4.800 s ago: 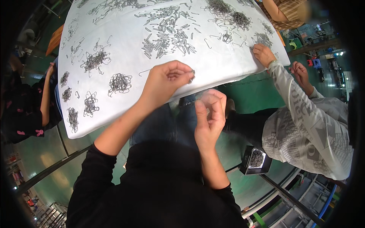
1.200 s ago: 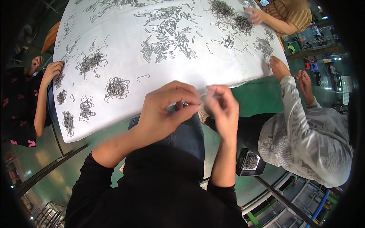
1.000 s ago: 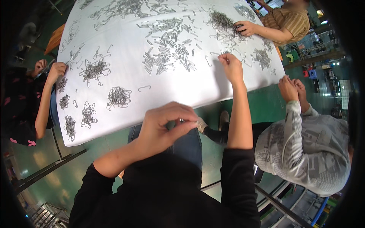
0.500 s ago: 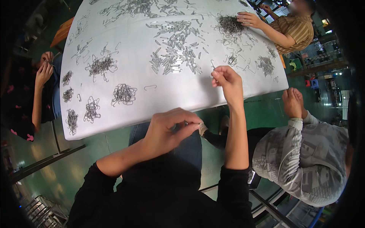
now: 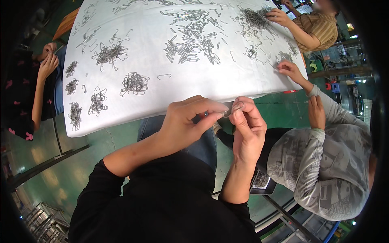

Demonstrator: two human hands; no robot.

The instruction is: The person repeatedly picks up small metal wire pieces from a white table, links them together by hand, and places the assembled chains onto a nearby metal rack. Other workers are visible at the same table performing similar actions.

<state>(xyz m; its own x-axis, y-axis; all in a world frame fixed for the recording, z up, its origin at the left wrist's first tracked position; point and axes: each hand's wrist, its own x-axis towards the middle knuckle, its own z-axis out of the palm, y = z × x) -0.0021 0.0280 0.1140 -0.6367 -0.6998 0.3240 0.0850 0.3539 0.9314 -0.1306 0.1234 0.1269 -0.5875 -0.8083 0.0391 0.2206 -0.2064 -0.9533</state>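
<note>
Over my lap, just off the near table edge, my two hands meet fingertip to fingertip. My right hand (image 5: 249,127) is closed in a pinch on a bent wire hook (image 5: 238,106), whose curve shows at the fingertips. Thumb and fingers of my left hand (image 5: 186,119) are pinched together beside it. A small dark bit shows in the gap behind the left fingertips, but what that hand grips is mostly hidden. Nearest on the table are a single wire hook (image 5: 164,75) and a tangled pile of wire hooks (image 5: 135,84).
The white-covered table (image 5: 190,83) bears short metal pieces (image 5: 190,40) in a loose spread and more hook piles (image 5: 108,52). At right, one co-worker's hand (image 5: 292,71) reaches over the table; another person's hand (image 5: 278,17) touches a hook heap. Someone's hands (image 5: 49,60) are at left.
My right hand has come down and back from above the table to meet my left. The co-worker in grey at right has stretched one hand over the table.
</note>
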